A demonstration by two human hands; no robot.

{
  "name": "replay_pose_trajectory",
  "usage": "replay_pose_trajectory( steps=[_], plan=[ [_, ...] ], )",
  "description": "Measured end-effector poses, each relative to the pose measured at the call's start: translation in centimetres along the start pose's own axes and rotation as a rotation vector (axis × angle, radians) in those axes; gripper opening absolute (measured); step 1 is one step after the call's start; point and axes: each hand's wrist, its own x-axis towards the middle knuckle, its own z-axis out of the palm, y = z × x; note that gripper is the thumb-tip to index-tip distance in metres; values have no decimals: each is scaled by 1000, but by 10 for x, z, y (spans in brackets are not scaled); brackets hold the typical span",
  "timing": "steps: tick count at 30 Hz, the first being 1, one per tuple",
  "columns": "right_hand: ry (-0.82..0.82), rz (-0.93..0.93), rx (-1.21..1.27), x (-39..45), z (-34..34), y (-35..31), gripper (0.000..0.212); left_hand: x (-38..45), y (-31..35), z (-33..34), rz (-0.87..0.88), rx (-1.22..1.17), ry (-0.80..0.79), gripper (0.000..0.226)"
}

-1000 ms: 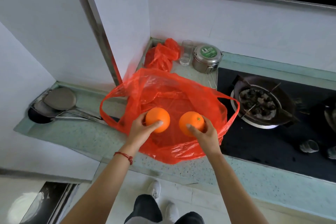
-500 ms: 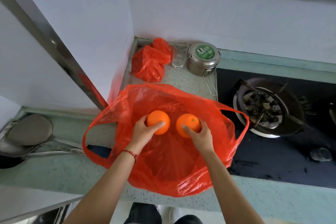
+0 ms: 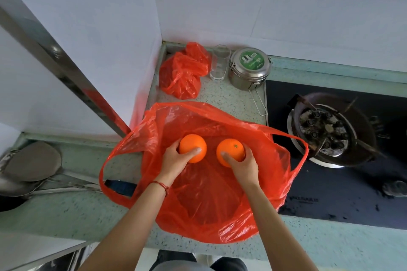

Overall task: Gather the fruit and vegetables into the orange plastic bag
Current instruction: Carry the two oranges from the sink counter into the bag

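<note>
A large orange plastic bag lies spread wide on the speckled green counter, its mouth facing up. My left hand grips one orange over the bag's opening. My right hand grips a second orange beside it, stem end up. Both oranges are held side by side, a small gap between them, inside the rim of the bag. No other fruit or vegetables show inside the bag.
A crumpled orange bag, a clear glass and a steel lidded tin stand at the back corner. A black hob with a gas burner lies right. A metal ladle rests left. White walls enclose the corner.
The view has tipped down and closer to the counter. Both hands hold the oranges in nearly the same place over the bag, slightly lower into its opening.
</note>
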Motion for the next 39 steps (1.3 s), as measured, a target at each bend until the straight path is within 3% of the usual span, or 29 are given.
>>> replay_pose_trajectory(
  steps=[5, 14, 18, 23, 29, 34, 39],
  plan=[
    [-9, -21, 16, -5, -2, 1, 85, 1, -2, 0, 3, -1, -17, 79],
    [19, -84, 6, -20, -11, 7, 76, -18, -4, -10, 83, 15, -3, 94],
    [47, -106, 2, -30, -13, 12, 73, -33, -7, -12, 143, 34, 11, 75],
    [109, -179, -50, -49, -19, 17, 67, -51, -10, -8, 364, 208, 69, 63],
    [214, -337, -291, -78, -38, 31, 62, -68, -2, 9, 565, 405, -39, 62],
    [318, -304, -450, -98, -69, 59, 59, -82, 2, 36, 765, 636, -135, 71],
    [412, -183, -527, -127, -104, 100, 61, -103, 7, 70, 907, 783, -226, 66]
  ],
)
